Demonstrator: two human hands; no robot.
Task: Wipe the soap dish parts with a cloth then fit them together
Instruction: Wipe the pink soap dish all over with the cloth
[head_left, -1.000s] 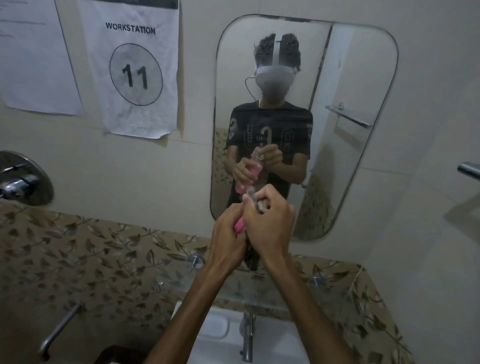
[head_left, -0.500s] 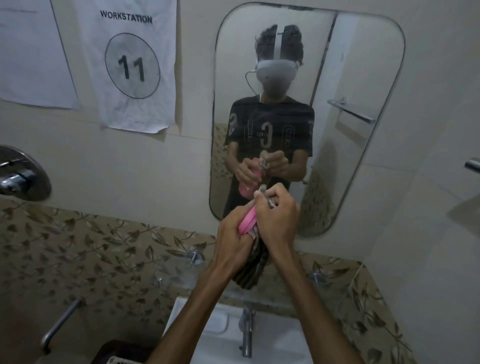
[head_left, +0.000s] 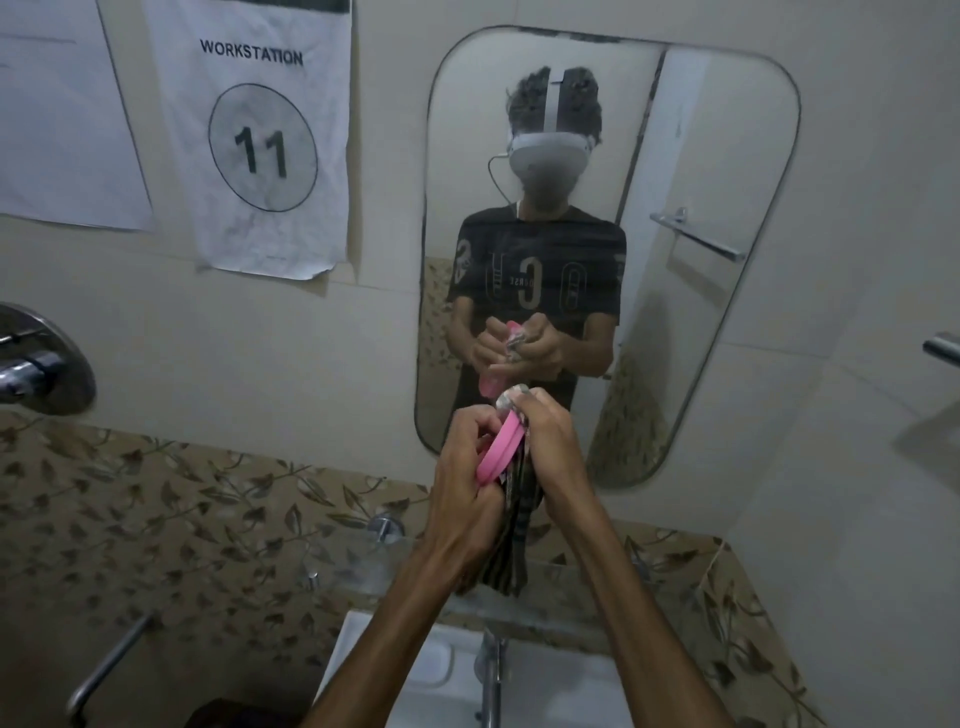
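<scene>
My left hand (head_left: 462, 483) grips a pink soap dish part (head_left: 500, 451) held on edge in front of the mirror. Pressed against the dish's right side, my right hand (head_left: 545, 447) holds a dark striped cloth (head_left: 514, 540). The cloth hangs down between my wrists to just above the glass shelf. A bit of cloth pokes out above my right fingertips. Most of the pink part is hidden by my fingers. No other soap dish part shows.
A wall mirror (head_left: 727, 182) reflects the person and both hands. Below are a glass shelf (head_left: 363, 566), a white basin (head_left: 431, 670) with a tap (head_left: 491, 675), a mixer knob (head_left: 36, 364) at left, a grab bar (head_left: 111, 662) and wall papers (head_left: 260, 140).
The pink part has tilted and shows more of its rim between my hands. My right hand has slid the cloth along it, and more cloth hangs below. The camera tipped slightly.
</scene>
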